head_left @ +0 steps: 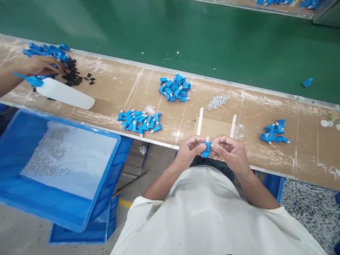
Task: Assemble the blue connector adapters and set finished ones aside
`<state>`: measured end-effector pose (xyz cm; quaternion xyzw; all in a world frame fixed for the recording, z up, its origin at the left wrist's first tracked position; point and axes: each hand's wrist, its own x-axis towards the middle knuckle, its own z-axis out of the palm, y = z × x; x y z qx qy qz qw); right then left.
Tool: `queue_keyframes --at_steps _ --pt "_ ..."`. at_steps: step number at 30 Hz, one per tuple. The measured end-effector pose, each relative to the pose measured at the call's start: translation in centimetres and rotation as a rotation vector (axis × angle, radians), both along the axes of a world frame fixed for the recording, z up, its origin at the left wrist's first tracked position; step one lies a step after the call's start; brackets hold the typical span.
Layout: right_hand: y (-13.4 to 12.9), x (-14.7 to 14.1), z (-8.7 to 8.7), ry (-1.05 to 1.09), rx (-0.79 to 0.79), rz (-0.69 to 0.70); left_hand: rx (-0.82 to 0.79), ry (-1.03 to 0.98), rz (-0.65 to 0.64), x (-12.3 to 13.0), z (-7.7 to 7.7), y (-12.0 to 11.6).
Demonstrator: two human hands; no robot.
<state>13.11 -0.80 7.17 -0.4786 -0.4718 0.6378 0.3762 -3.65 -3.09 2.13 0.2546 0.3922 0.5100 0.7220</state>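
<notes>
My left hand (190,151) pinches a small blue plastic part (205,151) with a white tip pointing up, held over the front edge of the workbench. My right hand (231,152) is closed beside the part's right side, thumb and fingertips together; what they hold, if anything, is too small to make out. Just beyond my hands, a cardboard piece (214,128) lies between two white strips. Farther off is a heap of small grey-white pieces (218,102). Similar blue parts form a pile (174,88) ahead to the left, another pile (139,121) nearer, and a small group (275,131) to the right.
At the far left, another person's hand (44,65) reaches over black pieces (72,72) near more blue parts. A white bottle with a blue nozzle (66,94) is beside it. A blue crate (106,177) with small pieces stands lower left; a bin of grey pieces (308,209) sits lower right.
</notes>
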Motion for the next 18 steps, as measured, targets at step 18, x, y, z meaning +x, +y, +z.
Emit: queue_keyframes --at_steps 18 --pt "0.6 0.6 -1.5 0.223 -0.31 0.03 0.124 0.039 0.034 0.7 -0.6 -0.1"
